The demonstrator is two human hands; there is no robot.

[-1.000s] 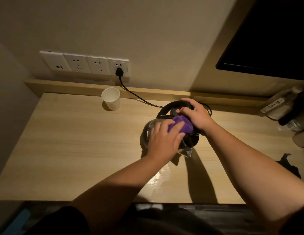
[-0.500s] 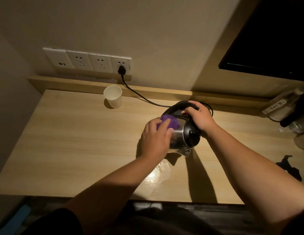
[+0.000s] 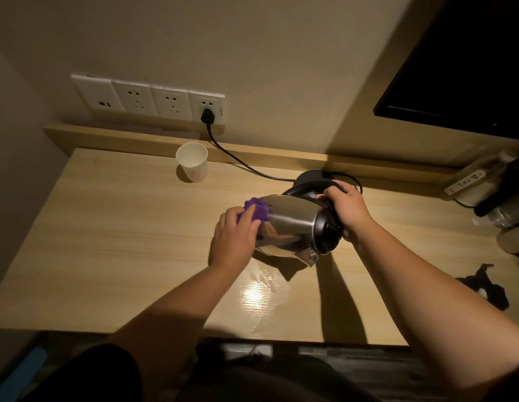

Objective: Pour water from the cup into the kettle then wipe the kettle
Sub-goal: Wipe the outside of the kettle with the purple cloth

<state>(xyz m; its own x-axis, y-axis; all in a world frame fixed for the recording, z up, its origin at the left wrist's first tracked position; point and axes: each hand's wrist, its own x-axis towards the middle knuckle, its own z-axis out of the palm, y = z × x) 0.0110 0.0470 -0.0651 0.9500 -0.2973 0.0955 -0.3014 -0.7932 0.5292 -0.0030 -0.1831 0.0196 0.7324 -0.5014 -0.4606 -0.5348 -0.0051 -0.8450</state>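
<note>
A shiny steel kettle [image 3: 293, 224] with a black lid lies tipped far over above the wooden desk [image 3: 113, 236], lid toward me and base pointing left. My right hand [image 3: 346, 208] grips its black handle. My left hand [image 3: 235, 236] presses a purple cloth [image 3: 257, 209] against the kettle's base end. A white paper cup [image 3: 192, 161] stands upright at the back of the desk, apart from both hands.
The kettle's black power base [image 3: 312, 177] sits behind the kettle, its cord [image 3: 241, 163] running to the wall sockets [image 3: 148, 98]. Bottles and a packet [image 3: 490, 187] crowd the right edge. A dark item [image 3: 484, 288] lies at the near right. A wet shine [image 3: 258, 294] marks the desk front.
The kettle has tipped further onto its side. My left hand and the purple cloth slid from the lid area leftward to the base end. The view shifted slightly.
</note>
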